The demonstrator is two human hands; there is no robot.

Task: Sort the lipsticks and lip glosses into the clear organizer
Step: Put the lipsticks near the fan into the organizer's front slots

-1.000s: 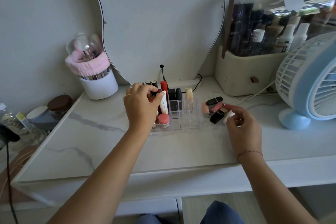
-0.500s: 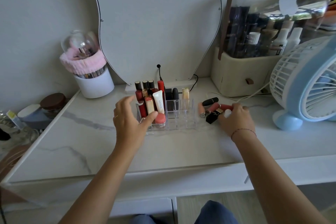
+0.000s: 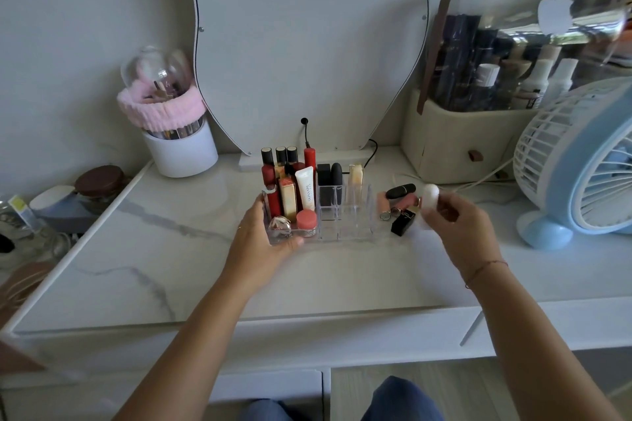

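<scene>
The clear organizer stands mid-table. Its left slots hold several red and black tubes, a white tube and a coral-capped jar; two black lipsticks and a cream one stand further right. My left hand grips the organizer's front left corner. My right hand holds a small white tube lifted just right of the organizer. A few loose lipsticks, black and pink, lie on the table between the organizer and my right hand.
A blue and white fan stands at the right. A beige cosmetics case sits behind it. A mirror leans on the wall. A white brush holder with a pink band stands at back left. Jars crowd the left edge.
My left hand came off the tubes in the left slots and now grips the organizer's front left corner. My right hand picked the white tube up from the loose pile.
</scene>
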